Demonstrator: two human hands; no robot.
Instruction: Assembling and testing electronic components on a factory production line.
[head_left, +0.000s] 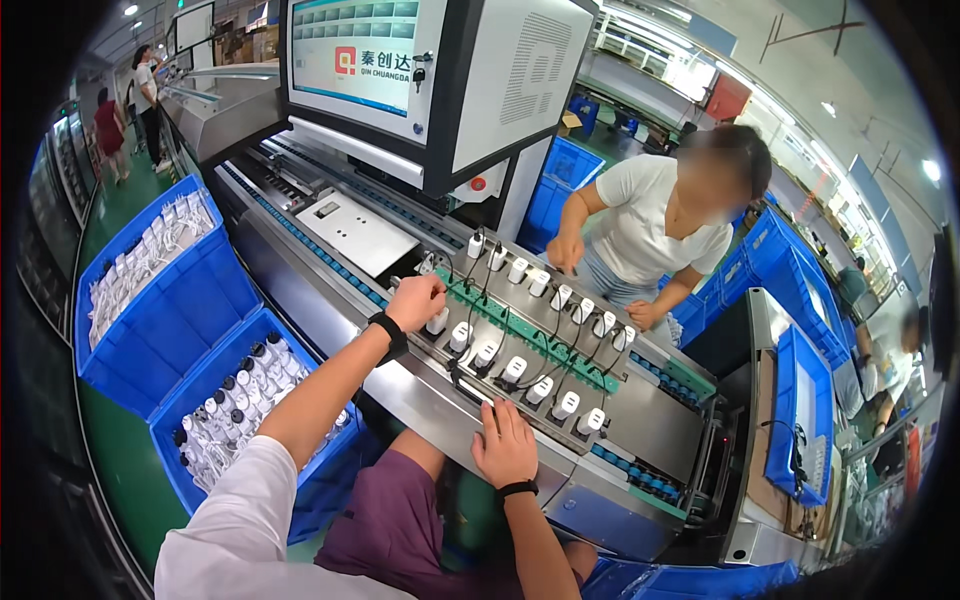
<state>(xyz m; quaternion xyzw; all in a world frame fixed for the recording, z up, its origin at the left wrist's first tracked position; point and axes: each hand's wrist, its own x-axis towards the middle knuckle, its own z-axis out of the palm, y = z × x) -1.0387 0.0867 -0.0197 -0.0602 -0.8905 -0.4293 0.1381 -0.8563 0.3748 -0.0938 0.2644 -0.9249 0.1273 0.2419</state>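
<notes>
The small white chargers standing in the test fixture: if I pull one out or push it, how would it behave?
A white charger is probably light and stiff, since it looks like a small hard plastic block. It may resist a push, because each one stands in the fixture, some with a black cable attached. The left hand pinches one at the row's end, which suggests an easy grip. The right hand rests flat.

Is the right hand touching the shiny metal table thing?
Touching. The head view shows the right hand lying flat, fingers spread, on the front edge of the metal fixture, with no gap under the palm.
</notes>
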